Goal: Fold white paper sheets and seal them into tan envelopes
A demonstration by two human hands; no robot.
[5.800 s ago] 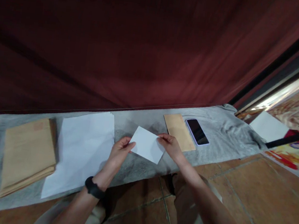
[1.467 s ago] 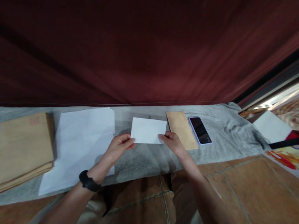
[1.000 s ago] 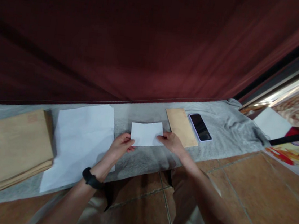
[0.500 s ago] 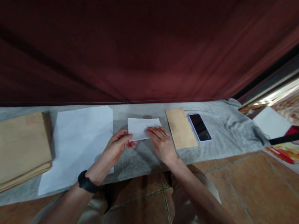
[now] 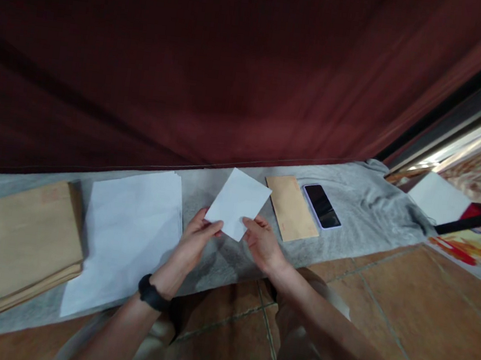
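Note:
A folded white sheet of paper (image 5: pixel 240 202) is tilted between my two hands, above the grey cloth. My left hand (image 5: pixel 197 238) pinches its lower left edge, thumb on top; a black band is on that wrist. At the lower right edge, my right hand (image 5: pixel 261 244) grips the same paper, its thumb on top and its fingers underneath. To the left lies a stack of white paper sheets (image 5: pixel 131 234). A single brown envelope (image 5: pixel 292 208) rests on the cloth just right of the folded paper.
A pile of brown envelopes (image 5: pixel 35 239) lies at the far left. Beyond the single envelope is a phone (image 5: pixel 322 206). The grey cloth (image 5: pixel 378 203) covers a narrow surface along a dark red curtain (image 5: pixel 218 72). Tiled floor (image 5: pixel 388 297) shows in front.
The folded paper has turned from lying sideways to a slanted angle and shows more of its face. My right hand has gone from flat on it to gripping its lower edge.

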